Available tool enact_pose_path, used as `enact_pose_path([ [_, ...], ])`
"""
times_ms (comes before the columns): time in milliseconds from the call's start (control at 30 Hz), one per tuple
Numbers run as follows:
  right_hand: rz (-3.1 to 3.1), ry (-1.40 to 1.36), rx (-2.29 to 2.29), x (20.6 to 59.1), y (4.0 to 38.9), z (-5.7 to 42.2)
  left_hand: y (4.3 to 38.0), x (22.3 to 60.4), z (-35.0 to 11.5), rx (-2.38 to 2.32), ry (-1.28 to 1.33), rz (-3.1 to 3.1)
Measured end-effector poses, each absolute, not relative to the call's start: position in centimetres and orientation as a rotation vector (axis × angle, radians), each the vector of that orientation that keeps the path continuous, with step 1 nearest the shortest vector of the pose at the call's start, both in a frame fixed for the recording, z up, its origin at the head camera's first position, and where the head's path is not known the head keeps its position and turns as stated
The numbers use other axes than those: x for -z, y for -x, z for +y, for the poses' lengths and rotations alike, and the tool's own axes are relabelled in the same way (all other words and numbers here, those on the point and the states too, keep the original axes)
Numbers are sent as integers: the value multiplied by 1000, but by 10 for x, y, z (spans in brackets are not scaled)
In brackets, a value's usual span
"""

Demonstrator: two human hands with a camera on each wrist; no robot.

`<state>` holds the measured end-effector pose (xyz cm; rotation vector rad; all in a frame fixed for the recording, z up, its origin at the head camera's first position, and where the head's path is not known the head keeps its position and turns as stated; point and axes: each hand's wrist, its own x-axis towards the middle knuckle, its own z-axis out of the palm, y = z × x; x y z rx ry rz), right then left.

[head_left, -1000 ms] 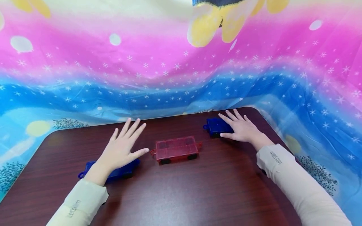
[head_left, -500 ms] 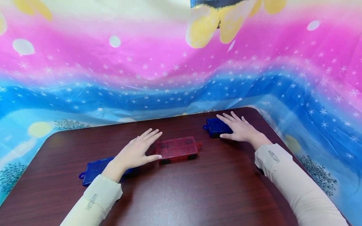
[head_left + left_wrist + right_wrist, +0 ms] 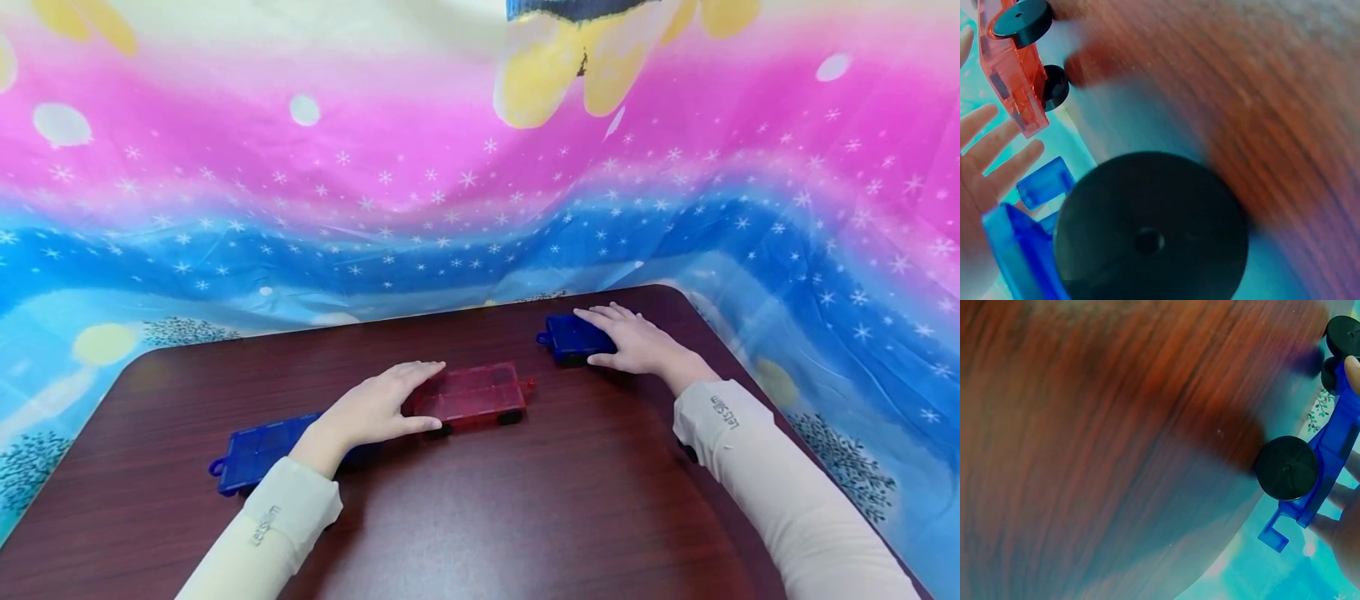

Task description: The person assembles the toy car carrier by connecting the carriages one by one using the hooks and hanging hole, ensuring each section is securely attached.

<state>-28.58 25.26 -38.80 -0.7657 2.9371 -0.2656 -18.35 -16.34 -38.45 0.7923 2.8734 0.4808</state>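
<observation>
So it's three toy cars, two hands and one table here. The see-through red plastic flatbed car (image 3: 480, 396) sits mid-frame on the dark brown wood-grain table (image 3: 555, 483), boxy, two black wheels (image 3: 511, 416) visible and a little red hook (image 3: 531, 384) on its right end. Left hand (image 3: 375, 407) is over its left end, fingers fairly straight, thumb apart; can't tell if it's touching. The other two are blue see-through plastic cars: one (image 3: 258, 454) lower left, partly behind that wrist, and one (image 3: 572, 336) right of centre, with the right hand (image 3: 637, 340) loosely spread around it, grip unclear.
</observation>
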Motion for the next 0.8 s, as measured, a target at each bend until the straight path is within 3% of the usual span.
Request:
enact_pose_path([
  [800, 2966, 783, 221, 373, 271, 253, 191, 387, -163, -553, -823, 2816],
])
